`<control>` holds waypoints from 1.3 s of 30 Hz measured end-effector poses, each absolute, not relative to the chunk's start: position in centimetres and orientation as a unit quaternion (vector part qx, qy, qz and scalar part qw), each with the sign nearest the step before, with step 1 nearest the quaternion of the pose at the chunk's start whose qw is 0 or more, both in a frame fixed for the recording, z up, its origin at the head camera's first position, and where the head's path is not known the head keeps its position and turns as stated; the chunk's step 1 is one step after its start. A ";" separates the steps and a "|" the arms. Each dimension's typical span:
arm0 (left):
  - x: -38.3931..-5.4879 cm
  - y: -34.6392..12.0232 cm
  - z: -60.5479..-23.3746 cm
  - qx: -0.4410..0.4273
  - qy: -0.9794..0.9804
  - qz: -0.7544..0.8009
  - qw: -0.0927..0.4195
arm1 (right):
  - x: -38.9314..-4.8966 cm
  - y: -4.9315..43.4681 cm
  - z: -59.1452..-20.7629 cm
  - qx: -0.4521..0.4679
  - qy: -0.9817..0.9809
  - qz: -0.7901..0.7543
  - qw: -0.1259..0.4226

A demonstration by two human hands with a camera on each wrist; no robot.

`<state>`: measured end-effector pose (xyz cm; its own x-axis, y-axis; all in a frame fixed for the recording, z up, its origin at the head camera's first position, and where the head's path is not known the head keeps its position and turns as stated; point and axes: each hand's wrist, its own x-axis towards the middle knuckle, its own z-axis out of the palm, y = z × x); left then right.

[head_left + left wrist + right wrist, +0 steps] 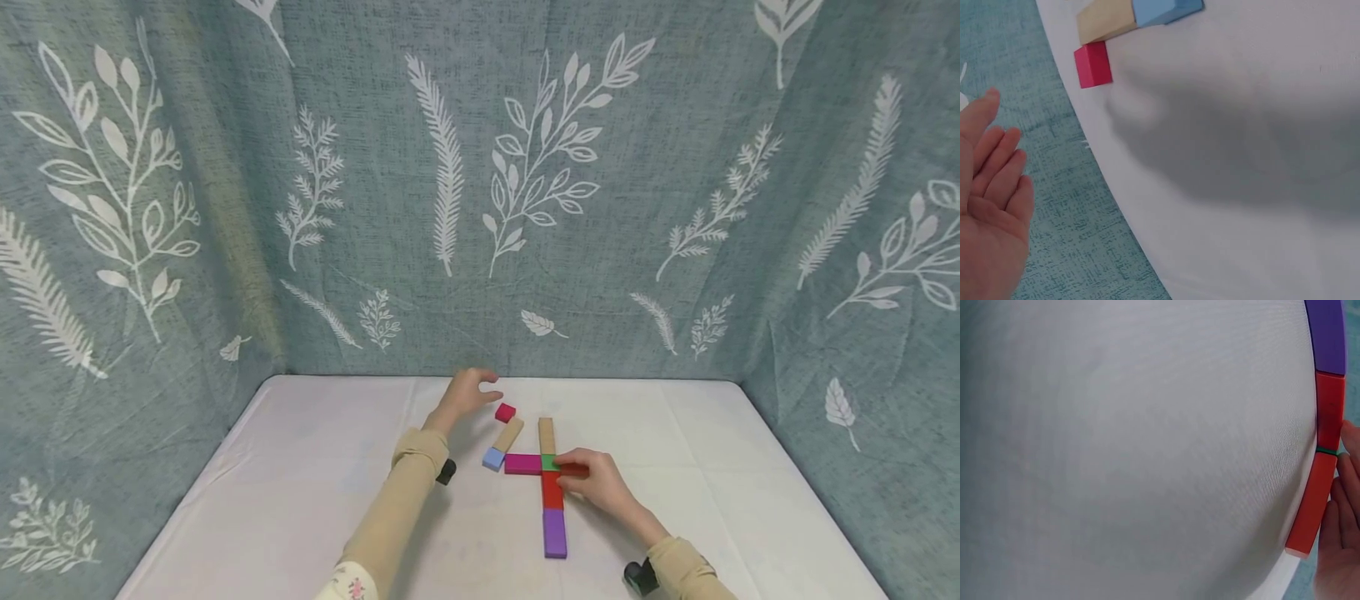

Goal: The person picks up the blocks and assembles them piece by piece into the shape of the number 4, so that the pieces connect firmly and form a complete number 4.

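My right hand pinches an orange-red block between thumb and fingers, its end against the green block. That green block is the middle of a cross, with a magenta block at left, a plain wooden block behind, and a red block then a purple block in front. My left hand hovers with loosely bent fingers and holds nothing. Close by its fingertips lies a crimson block, near one end of a second wooden block. A light blue block meets the other end.
A white cloth covers the table, whose back edge meets a teal leaf-print curtain. More curtain hangs along both sides. Dark wrist devices show at both cuffs.
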<state>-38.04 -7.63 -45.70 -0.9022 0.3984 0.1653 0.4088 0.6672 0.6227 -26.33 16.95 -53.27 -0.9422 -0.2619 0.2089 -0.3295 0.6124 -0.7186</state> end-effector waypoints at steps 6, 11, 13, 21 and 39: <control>-39.9 -7.5 -48.3 -0.226 -0.917 -0.327 -0.030 | -26.3 16.9 -53.2 0.157 -0.898 0.409 0.038; -44.1 -7.7 -54.1 -0.269 -0.912 -0.309 -0.018 | -26.4 16.9 -53.1 0.153 -0.897 0.413 0.031; -44.1 -7.5 -54.5 -0.268 -0.914 -0.303 -0.017 | -26.4 16.9 -53.1 0.156 -0.896 0.414 0.031; -38.6 -6.5 -49.7 -0.223 -0.929 -0.294 -0.026 | -26.5 16.9 -53.1 0.141 -0.901 0.410 0.026; -38.5 -5.1 -50.8 -0.208 -0.934 -0.291 0.011 | -26.5 17.1 -52.9 0.142 -0.901 0.411 0.019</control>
